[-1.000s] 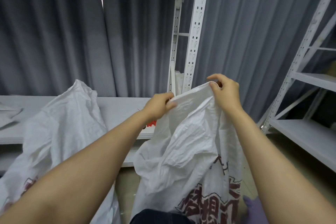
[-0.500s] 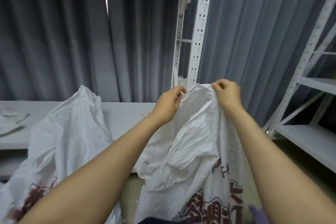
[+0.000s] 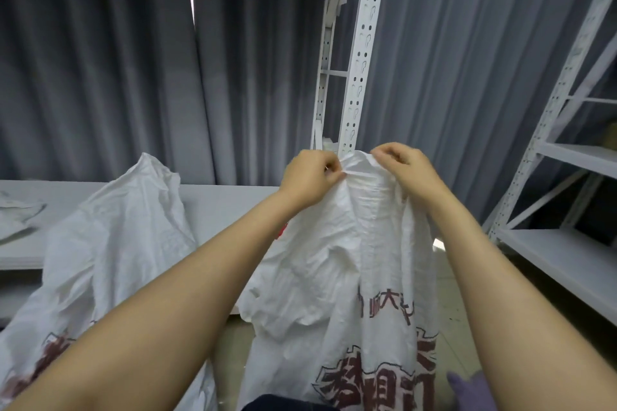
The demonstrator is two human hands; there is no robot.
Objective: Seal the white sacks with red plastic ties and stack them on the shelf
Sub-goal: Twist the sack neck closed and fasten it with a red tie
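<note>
**A:** How many hands, and what are they doing?

**B:** Two. The left hand (image 3: 310, 173) and right hand (image 3: 405, 168) are close together. Each has its fingers curled and pinches the bunched top edge of one sack (image 3: 350, 260).

**A:** Where's that sack?

**B:** It hangs from the hands, right in front of the person. There are red characters on its lower half, and its bottom is out of frame.

**A:** Any other sacks?

**B:** One more for certain. The left sack (image 3: 117, 230) stands crumpled in front of the shelf (image 3: 230, 200), with red print low down. A flat white piece (image 3: 16, 213) lies on the shelf at the far left, but I can't tell whether it's a sack.

**A:** Ties?

**B:** One red speck (image 3: 282, 232) shows beside the left wrist, at the held sack's edge. It's too small to name.

**A:** And further out?

**B:** Two perforated posts (image 3: 364, 60) rise behind the hands. A second rack (image 3: 567, 243) stands to the right with two boards in view. A grey curtain (image 3: 100, 60) hangs behind everything.
</note>
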